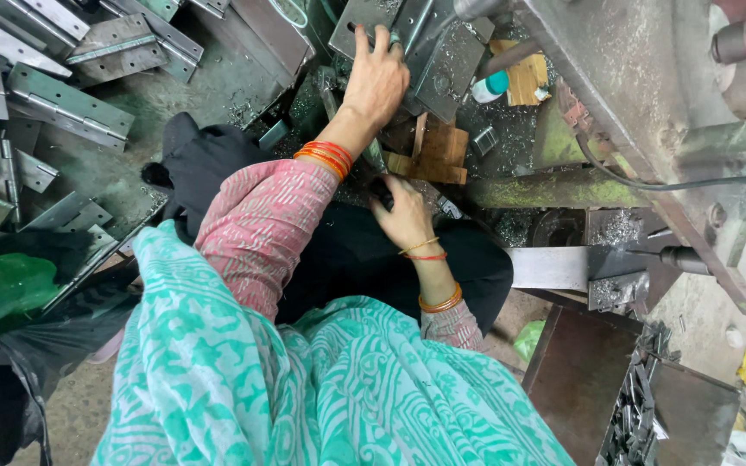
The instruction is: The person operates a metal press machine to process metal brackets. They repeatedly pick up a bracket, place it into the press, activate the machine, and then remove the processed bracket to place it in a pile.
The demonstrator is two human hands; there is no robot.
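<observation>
Hinge plate (364, 22) lay under my left hand (377, 78), fingers spread flat, steadying it; right hand (406, 216) gripped a dark tool (382, 192).

The right hand (406, 216) hides what it grips; the grey machine (649, 95) runs off frame.

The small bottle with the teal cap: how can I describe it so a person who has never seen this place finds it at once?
Start at the big grey machine filling the upper right. At its left foot lies a yellowish wooden block, and the small bottle rests against that block's left edge, right of the left hand. It is the only white thing with a teal cap among grey metal plates.
</observation>
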